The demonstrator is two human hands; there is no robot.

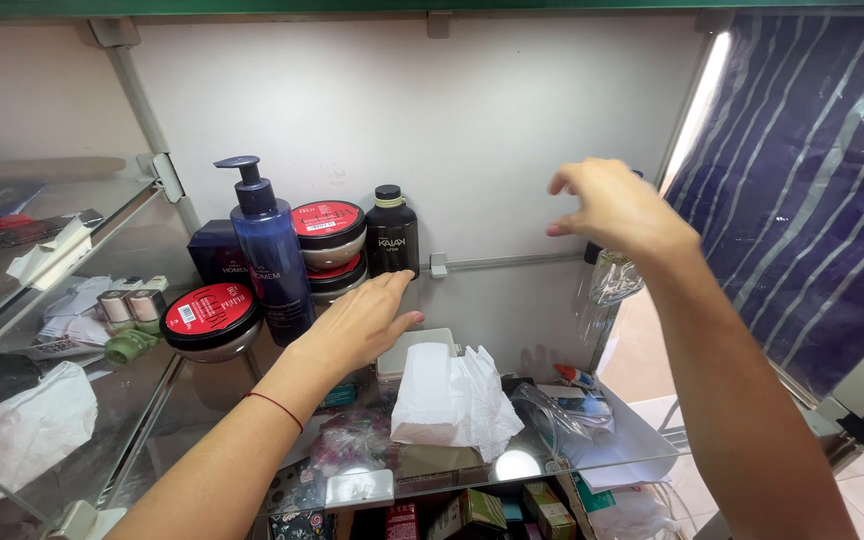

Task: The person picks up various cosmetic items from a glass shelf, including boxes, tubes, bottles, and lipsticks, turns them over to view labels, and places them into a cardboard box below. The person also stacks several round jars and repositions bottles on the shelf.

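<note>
My left hand (360, 322) lay open and flat, palm down, fingers stretched toward the back wall and gripping nothing; a thin red string circled its wrist. Just past its fingertips stood a small black bottle (392, 232), and beside that, toward my left, two stacked red-lidded jars (329, 242). A tall blue pump bottle (270, 255) rose close to the left of the hand's knuckles, with a dark blue box (214, 252) behind it and another red-lidded jar (211, 320) further left, all on the glass shelf (512, 290). My right hand (614, 205) hovered higher, well apart from the left, fingers loosely curled and holding nothing, directly above a clear bottle (614, 272) with a dark cap. Below the left hand, under the glass, I saw crumpled white paper (452, 395).
</note>
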